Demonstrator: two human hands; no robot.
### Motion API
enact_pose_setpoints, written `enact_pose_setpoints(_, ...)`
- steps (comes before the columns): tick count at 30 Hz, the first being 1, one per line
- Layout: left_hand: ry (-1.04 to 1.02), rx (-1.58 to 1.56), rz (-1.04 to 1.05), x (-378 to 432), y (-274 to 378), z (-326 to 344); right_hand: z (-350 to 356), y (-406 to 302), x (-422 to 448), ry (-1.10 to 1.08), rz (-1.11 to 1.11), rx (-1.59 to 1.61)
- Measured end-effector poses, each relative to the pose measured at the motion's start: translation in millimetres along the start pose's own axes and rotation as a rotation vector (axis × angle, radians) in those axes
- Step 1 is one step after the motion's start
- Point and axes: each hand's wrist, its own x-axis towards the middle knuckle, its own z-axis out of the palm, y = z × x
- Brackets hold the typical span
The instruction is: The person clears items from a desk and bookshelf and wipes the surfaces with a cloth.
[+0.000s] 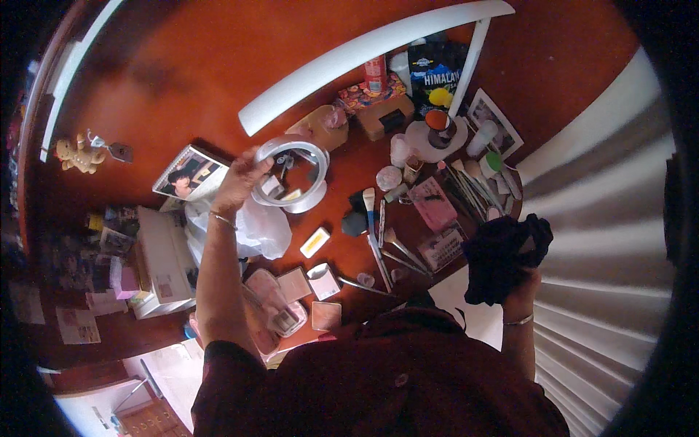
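My left hand (240, 177) grips the left rim of a round white-framed mirror (322, 169), raised at a tilt above the reddish wooden desk (341, 205). Desk items reflect in its glass. Below that wrist lies a translucent white plastic bag (267, 226). On the right, my right hand (522, 287) holds a bunched dark cloth (499, 257), which hides most of the fingers. Makeup brushes (371, 213) lie between the two hands, near a pink palette (433, 203) and a small white and yellow box (315, 242).
A white desk lamp (355, 63) arches over the back. Pink pouches (273, 295) and compacts (323, 281) lie near my body. White boxes (164, 251) and a desk calendar (188, 172) are at left. A pale curtain (595, 246) hangs at right, beside an instant-photo-like frame (508, 125).
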Motion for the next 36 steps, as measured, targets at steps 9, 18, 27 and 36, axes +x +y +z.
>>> enact_pose_setpoints(9, -0.012, 0.160, 0.091, 38, -17, -56, 3, 6, 10, -0.060, 0.040, 0.029)
enact_pose_setpoints(18, 0.017, 0.293, 0.093, 50, -35, -88, 1, 27, 16, -0.056, 0.132, -0.020)
enact_pose_setpoints(27, 0.007, 0.371, -0.012, 23, -19, -58, 8, 33, 17, -0.051, 0.176, -0.070)
enact_pose_setpoints(36, 0.293, 0.410, 0.115, 22, -46, -74, 23, 32, 23, -0.140, 0.294, -0.093)
